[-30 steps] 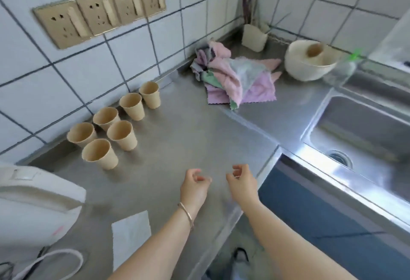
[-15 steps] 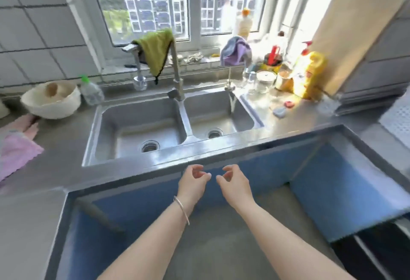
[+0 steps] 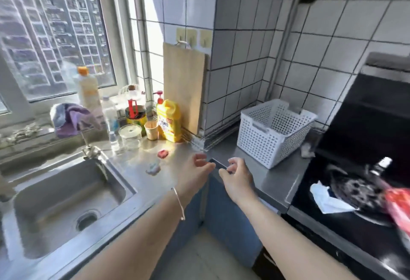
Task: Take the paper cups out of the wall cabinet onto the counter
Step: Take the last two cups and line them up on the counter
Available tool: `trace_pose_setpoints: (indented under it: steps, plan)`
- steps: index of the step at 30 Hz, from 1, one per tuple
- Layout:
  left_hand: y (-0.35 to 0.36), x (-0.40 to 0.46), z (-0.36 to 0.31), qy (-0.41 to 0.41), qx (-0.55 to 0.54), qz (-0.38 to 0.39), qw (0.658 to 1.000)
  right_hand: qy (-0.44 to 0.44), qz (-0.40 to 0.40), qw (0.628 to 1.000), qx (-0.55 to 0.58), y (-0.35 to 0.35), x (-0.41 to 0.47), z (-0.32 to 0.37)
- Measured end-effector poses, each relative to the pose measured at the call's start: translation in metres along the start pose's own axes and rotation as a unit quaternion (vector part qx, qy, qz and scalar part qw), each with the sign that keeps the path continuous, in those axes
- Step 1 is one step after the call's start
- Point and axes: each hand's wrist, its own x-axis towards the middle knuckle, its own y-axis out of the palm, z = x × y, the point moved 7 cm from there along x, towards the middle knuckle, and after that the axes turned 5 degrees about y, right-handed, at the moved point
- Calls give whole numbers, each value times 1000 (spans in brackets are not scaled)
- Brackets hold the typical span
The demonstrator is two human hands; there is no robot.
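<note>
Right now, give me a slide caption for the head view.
Both empty hands, left and right, hover over the steel counter corner beside a white basket.

One label is showing itself here: the yellow detergent bottle [image 3: 169,122] is standing on the counter [image 3: 182,157] beneath the window, and its white front panel is carrying blue capitals that are reading as "OMO", with a small red patch above them too blurred to make out. The dark jar [image 3: 135,117] and the tall clear bottle [image 3: 87,89] beside it are wearing labels, but their print is smearing past reading.
</note>
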Motion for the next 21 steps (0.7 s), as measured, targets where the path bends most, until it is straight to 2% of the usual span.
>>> trace_pose_setpoints:
  steps: [5,13,17,21]
  plan:
    - [42,101,-74,70,22,50,996,-35,-92,995,19,-60,91,56]
    - [105,230,-204,185,32,111,976,-91,-234,966,60,-167,203,154]
    - [139,286,-265,215,-2,136,967,-111,-269,956,48,-221,253,193]
    - [172,332,-328,214,-89,176,957,-157,-281,946,22,-274,296,238]
